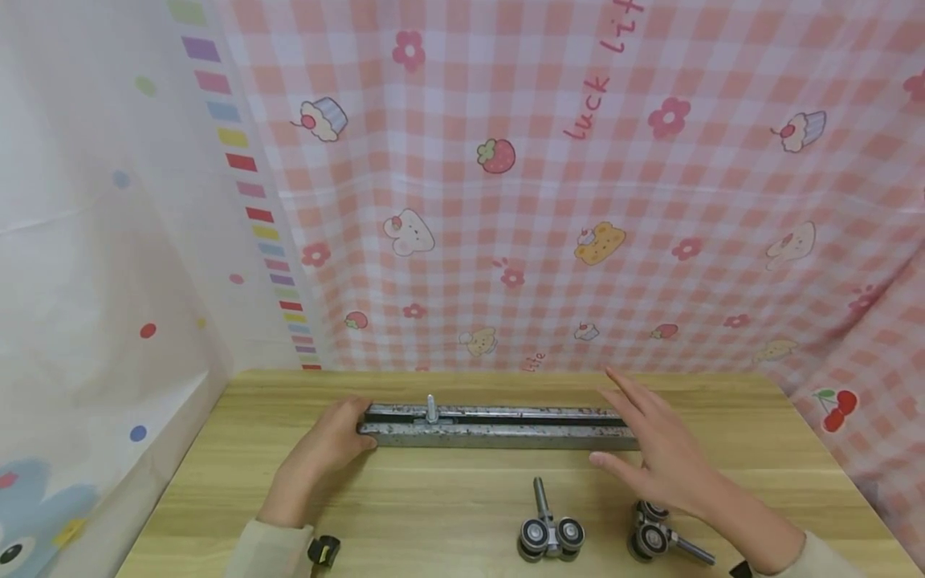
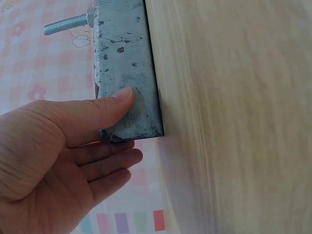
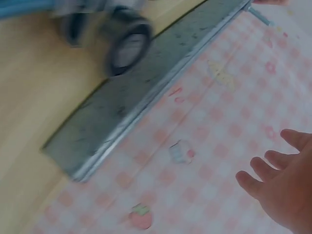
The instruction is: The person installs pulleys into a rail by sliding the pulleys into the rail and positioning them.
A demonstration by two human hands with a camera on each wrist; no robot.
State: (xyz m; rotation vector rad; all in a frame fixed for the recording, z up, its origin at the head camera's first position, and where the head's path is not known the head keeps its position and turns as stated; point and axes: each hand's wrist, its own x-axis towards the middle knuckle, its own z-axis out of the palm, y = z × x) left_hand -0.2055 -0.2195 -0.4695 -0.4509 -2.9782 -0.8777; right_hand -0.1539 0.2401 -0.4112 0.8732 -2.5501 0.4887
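A worn grey metal channel rail (image 1: pixel 506 437) lies across the wooden table with its slot facing up. A threaded bolt (image 1: pixel 431 408) stands upright from the slot, left of the middle. My left hand (image 1: pixel 328 441) holds the rail's left end; in the left wrist view the thumb presses its front face, and the other fingers are partly behind it. At the right end hovers my right hand (image 1: pixel 668 457), fingers spread and extended. The right wrist view shows that hand (image 3: pixel 287 180) holding nothing, apart from the rail.
Two roller trolleys with threaded stems lie in front of the rail: one (image 1: pixel 552 538) near the middle, another (image 1: pixel 650 539) below the right hand. Checked pink cloth (image 1: pixel 462 201) hangs behind the table (image 1: pixel 433 498). White cloth (image 1: pixel 108 241) hangs at the left.
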